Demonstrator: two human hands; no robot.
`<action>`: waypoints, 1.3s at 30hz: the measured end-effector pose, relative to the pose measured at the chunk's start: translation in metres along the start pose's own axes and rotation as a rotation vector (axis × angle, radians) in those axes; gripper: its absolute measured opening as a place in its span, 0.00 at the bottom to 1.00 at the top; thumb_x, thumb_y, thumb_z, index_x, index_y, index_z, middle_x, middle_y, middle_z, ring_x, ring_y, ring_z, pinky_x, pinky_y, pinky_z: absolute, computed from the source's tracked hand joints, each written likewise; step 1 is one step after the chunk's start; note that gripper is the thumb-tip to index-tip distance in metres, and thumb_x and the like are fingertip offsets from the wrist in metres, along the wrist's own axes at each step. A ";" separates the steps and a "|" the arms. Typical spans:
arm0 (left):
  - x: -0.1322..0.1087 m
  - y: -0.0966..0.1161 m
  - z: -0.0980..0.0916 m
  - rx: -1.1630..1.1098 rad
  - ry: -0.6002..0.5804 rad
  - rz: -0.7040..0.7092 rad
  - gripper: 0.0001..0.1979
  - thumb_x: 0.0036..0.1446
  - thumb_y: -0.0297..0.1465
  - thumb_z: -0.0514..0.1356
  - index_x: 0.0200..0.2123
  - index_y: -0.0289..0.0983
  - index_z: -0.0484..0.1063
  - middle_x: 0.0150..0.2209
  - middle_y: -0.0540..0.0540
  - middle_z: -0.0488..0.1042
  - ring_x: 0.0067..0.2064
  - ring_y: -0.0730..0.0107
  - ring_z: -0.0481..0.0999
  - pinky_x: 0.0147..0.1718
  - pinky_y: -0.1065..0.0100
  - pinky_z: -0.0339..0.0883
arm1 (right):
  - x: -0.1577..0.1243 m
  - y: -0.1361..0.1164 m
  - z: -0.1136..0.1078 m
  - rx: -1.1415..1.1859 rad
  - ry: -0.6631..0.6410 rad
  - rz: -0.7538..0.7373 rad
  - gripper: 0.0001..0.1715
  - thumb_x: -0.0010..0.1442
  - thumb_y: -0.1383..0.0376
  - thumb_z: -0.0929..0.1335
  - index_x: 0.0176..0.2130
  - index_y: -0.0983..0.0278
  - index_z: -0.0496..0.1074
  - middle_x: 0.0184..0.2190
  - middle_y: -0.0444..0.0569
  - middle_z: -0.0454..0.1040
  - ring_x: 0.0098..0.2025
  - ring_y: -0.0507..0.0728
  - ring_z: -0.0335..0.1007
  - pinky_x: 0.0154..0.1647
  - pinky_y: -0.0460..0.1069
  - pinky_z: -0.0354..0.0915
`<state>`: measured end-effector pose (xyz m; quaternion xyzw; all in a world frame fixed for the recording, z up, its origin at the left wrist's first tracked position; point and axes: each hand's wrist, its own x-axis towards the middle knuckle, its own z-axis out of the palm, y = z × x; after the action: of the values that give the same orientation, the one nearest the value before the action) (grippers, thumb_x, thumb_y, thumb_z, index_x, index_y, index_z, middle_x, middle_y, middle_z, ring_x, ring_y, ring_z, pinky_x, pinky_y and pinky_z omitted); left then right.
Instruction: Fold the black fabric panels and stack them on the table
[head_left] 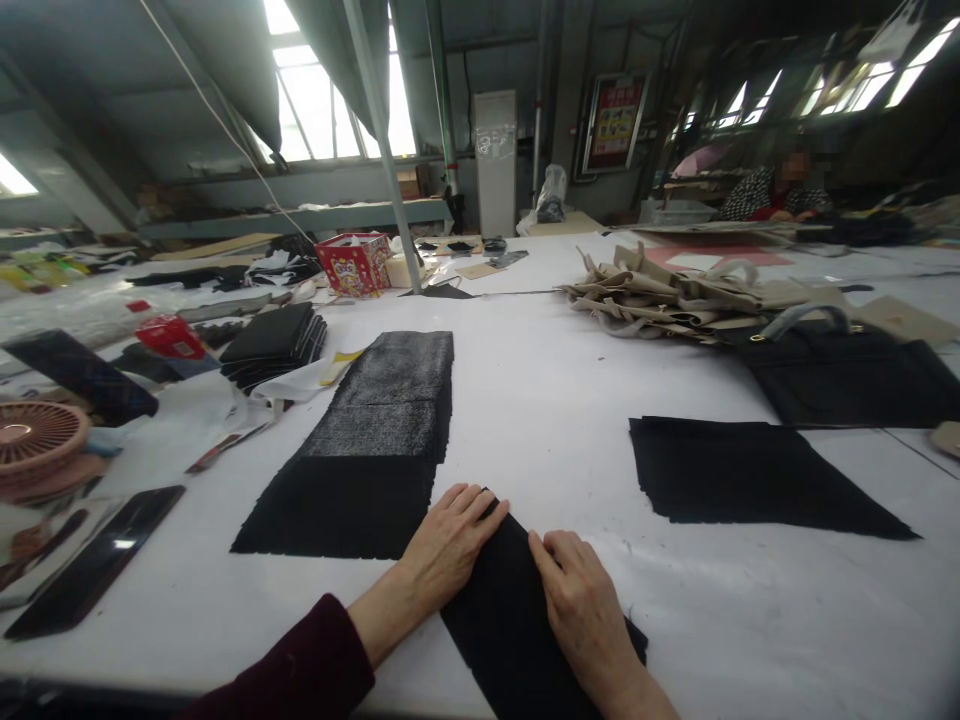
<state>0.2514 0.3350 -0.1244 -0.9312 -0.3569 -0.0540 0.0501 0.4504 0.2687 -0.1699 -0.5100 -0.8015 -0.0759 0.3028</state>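
Note:
A narrow black fabric piece (510, 610) lies at the near edge of the white table (555, 400). My left hand (450, 540) rests flat on its upper left edge, fingers stretched out and together. My right hand (581, 605) lies on its right side with the fingers curled down against the cloth. A long stack of black fabric pieces (367, 450) sits just left of my hands, its far half glittery grey. Another flat black fabric piece (742, 470) lies to the right.
A phone (94, 565) and a pink fan (37, 440) lie at the left. Folded black cloth (274, 340), a red box (352, 262), a pile of beige pieces (660, 295) and a black handbag (847, 370) lie farther back. Another person (780, 190) sits at the far right.

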 end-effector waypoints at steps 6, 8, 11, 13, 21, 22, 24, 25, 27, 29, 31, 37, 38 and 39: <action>0.003 0.007 0.003 0.080 -0.041 0.071 0.25 0.61 0.21 0.52 0.61 0.30 0.59 0.56 0.39 0.67 0.58 0.59 0.63 0.62 0.59 0.52 | -0.007 0.004 -0.005 0.004 0.014 -0.015 0.20 0.65 0.79 0.57 0.53 0.73 0.68 0.36 0.53 0.67 0.38 0.58 0.63 0.39 0.54 0.66; 0.003 0.009 0.002 0.106 -0.053 0.081 0.25 0.61 0.22 0.52 0.63 0.29 0.58 0.55 0.37 0.67 0.57 0.58 0.64 0.61 0.59 0.53 | -0.010 0.005 -0.006 0.008 0.006 -0.017 0.21 0.64 0.79 0.58 0.53 0.74 0.68 0.36 0.54 0.66 0.38 0.59 0.63 0.40 0.54 0.66; 0.001 0.013 -0.001 0.127 -0.062 0.081 0.27 0.62 0.23 0.52 0.64 0.33 0.56 0.56 0.39 0.66 0.56 0.57 0.64 0.60 0.57 0.54 | -0.015 0.006 -0.009 0.006 -0.014 -0.015 0.21 0.64 0.79 0.58 0.54 0.73 0.67 0.37 0.54 0.66 0.38 0.59 0.62 0.39 0.54 0.65; 0.000 0.014 -0.003 0.131 -0.065 0.081 0.27 0.63 0.23 0.52 0.65 0.35 0.56 0.55 0.40 0.66 0.56 0.57 0.65 0.59 0.57 0.55 | -0.018 0.006 -0.011 0.001 -0.021 -0.012 0.21 0.64 0.79 0.58 0.53 0.73 0.67 0.37 0.53 0.66 0.38 0.59 0.62 0.39 0.54 0.65; 0.005 0.017 -0.006 0.100 -0.066 0.151 0.21 0.66 0.23 0.50 0.62 0.31 0.59 0.51 0.41 0.69 0.55 0.60 0.65 0.58 0.61 0.57 | -0.030 0.010 -0.021 0.011 -0.028 -0.011 0.21 0.64 0.79 0.58 0.53 0.72 0.68 0.36 0.53 0.66 0.37 0.59 0.62 0.38 0.54 0.64; 0.005 0.018 -0.007 0.093 -0.077 0.152 0.22 0.65 0.23 0.51 0.62 0.31 0.59 0.49 0.41 0.69 0.55 0.60 0.65 0.57 0.61 0.58 | -0.031 0.010 -0.022 0.009 -0.033 -0.012 0.21 0.64 0.79 0.58 0.54 0.72 0.68 0.36 0.53 0.66 0.37 0.59 0.62 0.38 0.54 0.64; 0.003 0.019 -0.009 0.093 -0.094 0.155 0.24 0.65 0.23 0.52 0.63 0.32 0.57 0.49 0.41 0.69 0.54 0.59 0.66 0.56 0.60 0.59 | -0.034 0.011 -0.024 0.008 -0.043 -0.009 0.21 0.64 0.79 0.59 0.54 0.72 0.68 0.36 0.53 0.66 0.37 0.59 0.62 0.38 0.54 0.65; 0.002 0.020 -0.009 0.097 -0.099 0.156 0.25 0.65 0.23 0.52 0.64 0.34 0.56 0.50 0.41 0.69 0.55 0.58 0.65 0.56 0.60 0.59 | -0.036 0.012 -0.025 0.009 -0.047 -0.007 0.21 0.64 0.79 0.59 0.54 0.72 0.67 0.36 0.53 0.66 0.37 0.59 0.62 0.38 0.54 0.65; 0.001 0.021 -0.009 0.105 -0.101 0.155 0.26 0.64 0.24 0.53 0.65 0.36 0.55 0.52 0.41 0.67 0.56 0.57 0.64 0.57 0.58 0.59 | -0.039 0.012 -0.027 0.013 -0.055 -0.005 0.21 0.63 0.79 0.59 0.54 0.72 0.68 0.36 0.52 0.66 0.37 0.59 0.62 0.38 0.54 0.65; 0.000 0.023 -0.009 0.109 -0.094 0.150 0.26 0.64 0.24 0.53 0.65 0.38 0.56 0.53 0.41 0.67 0.57 0.57 0.64 0.58 0.57 0.57 | -0.042 0.013 -0.028 0.014 -0.057 -0.006 0.21 0.63 0.79 0.60 0.54 0.71 0.68 0.36 0.52 0.66 0.37 0.59 0.62 0.38 0.54 0.65; 0.002 0.024 -0.008 0.108 -0.084 0.159 0.24 0.65 0.24 0.52 0.63 0.37 0.57 0.53 0.41 0.67 0.57 0.58 0.64 0.59 0.57 0.56 | -0.044 0.014 -0.030 0.016 -0.062 -0.011 0.21 0.62 0.79 0.60 0.54 0.71 0.68 0.36 0.52 0.66 0.37 0.59 0.62 0.37 0.54 0.64; 0.006 0.028 -0.007 0.063 -0.107 0.193 0.23 0.65 0.21 0.51 0.62 0.32 0.57 0.53 0.40 0.68 0.58 0.61 0.64 0.58 0.63 0.58 | -0.053 0.016 -0.037 0.010 -0.076 -0.011 0.23 0.61 0.80 0.61 0.54 0.72 0.67 0.36 0.53 0.66 0.37 0.60 0.61 0.37 0.54 0.65; 0.005 0.029 -0.007 0.057 -0.116 0.195 0.24 0.64 0.21 0.51 0.63 0.32 0.56 0.52 0.40 0.68 0.58 0.61 0.65 0.58 0.63 0.59 | -0.054 0.016 -0.038 0.009 -0.077 -0.011 0.23 0.60 0.80 0.61 0.54 0.73 0.67 0.36 0.53 0.66 0.37 0.60 0.61 0.37 0.54 0.65; 0.005 0.029 -0.008 0.053 -0.125 0.196 0.26 0.64 0.20 0.51 0.64 0.32 0.54 0.52 0.41 0.68 0.57 0.61 0.65 0.57 0.63 0.60 | -0.055 0.016 -0.040 0.010 -0.080 -0.011 0.23 0.60 0.81 0.61 0.54 0.73 0.67 0.36 0.53 0.66 0.37 0.60 0.61 0.37 0.54 0.65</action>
<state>0.2738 0.3155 -0.1179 -0.9615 -0.2681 0.0189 0.0575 0.4969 0.2171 -0.1720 -0.5067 -0.8161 -0.0534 0.2726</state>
